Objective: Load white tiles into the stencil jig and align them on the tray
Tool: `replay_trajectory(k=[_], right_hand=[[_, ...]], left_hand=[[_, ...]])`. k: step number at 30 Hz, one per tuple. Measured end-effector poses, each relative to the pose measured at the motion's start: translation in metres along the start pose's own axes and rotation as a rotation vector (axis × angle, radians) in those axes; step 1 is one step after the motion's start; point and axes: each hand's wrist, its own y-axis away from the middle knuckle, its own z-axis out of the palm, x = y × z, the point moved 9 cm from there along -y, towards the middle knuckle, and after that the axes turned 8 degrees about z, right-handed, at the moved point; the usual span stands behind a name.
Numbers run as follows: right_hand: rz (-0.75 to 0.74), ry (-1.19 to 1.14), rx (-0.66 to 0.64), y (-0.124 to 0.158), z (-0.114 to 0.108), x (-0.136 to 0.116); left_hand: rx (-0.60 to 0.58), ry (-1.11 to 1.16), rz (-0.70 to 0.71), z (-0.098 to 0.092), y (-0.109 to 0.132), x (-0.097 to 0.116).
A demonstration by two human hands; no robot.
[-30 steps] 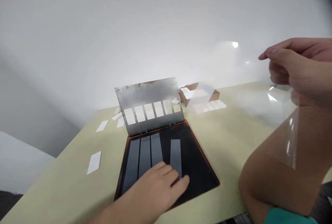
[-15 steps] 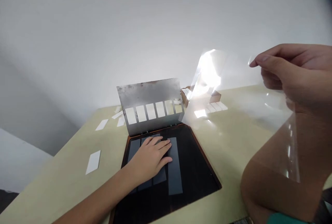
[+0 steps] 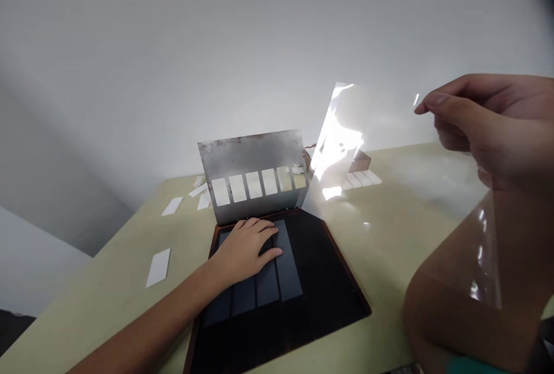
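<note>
A person's left hand lay open and flat across four dark strips on a black panel, its fingers together and pressing near the top of the set, having slid up from its lower position moments earlier. The strips lay side by side, the rightmost no longer standing apart from the other three, and the panel's lower part showed bare black below them.

The right hand was raised over the table, well to the right of the panel, with thumb and forefinger pinched on the edge of a clear plastic sheet. The sheet had swung wider, and it slanted across the view in bright glare, its lower end passing in front of the right forearm. Its far end rose beside a scuffed metal plate, which stood tilted at the panel's far edge with a row of rectangular windows. Loose white rectangular pieces lay on the table to the left, and more sat in a row before a cardboard box.
</note>
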Motion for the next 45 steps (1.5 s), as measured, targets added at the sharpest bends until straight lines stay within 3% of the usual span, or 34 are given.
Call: replay_trajectory(k=[4, 9, 15, 22, 25, 29, 31, 33, 36, 42, 45], right_hand=[[0.054, -0.115, -0.019, 0.002, -0.001, 0.006], [0.035, -0.121, -0.061, 0.005, 0.003, -0.01], [-0.032, -0.124, -0.222, 0.013, 0.028, -0.038], [-0.088, -0.205, -0.395, 0.019, 0.055, -0.044], [-0.116, -0.233, -0.419, 0.022, 0.062, -0.05], [-0.204, -0.199, -0.512, 0.036, 0.086, -0.072], [-0.268, -0.147, -0.593, 0.049, 0.102, -0.084], [-0.339, -0.114, -0.656, 0.06, 0.114, -0.094], [-0.422, -0.128, -0.704, 0.07, 0.125, -0.103], [-0.57, 0.031, -0.548, 0.08, 0.141, -0.109], [-0.596, -0.103, -0.624, 0.093, 0.15, -0.121]], left_hand=[[0.0, 0.005, -0.005, 0.001, -0.001, -0.004], [-0.007, 0.018, 0.007, 0.002, -0.004, -0.008], [0.032, 0.032, 0.005, -0.013, -0.003, -0.012], [0.109, 0.098, 0.041, -0.019, 0.001, -0.006], [0.256, 0.139, -0.002, -0.054, 0.002, -0.017], [0.598, 0.181, -0.123, -0.158, 0.023, -0.025], [0.738, 0.209, -0.093, -0.207, 0.037, -0.01], [0.755, 0.216, 0.014, -0.234, 0.043, 0.017], [0.665, 0.133, 0.094, -0.236, 0.043, 0.044], [0.667, 0.248, -0.038, -0.221, 0.042, 0.03], [0.679, 0.31, -0.047, -0.221, 0.041, 0.028]])
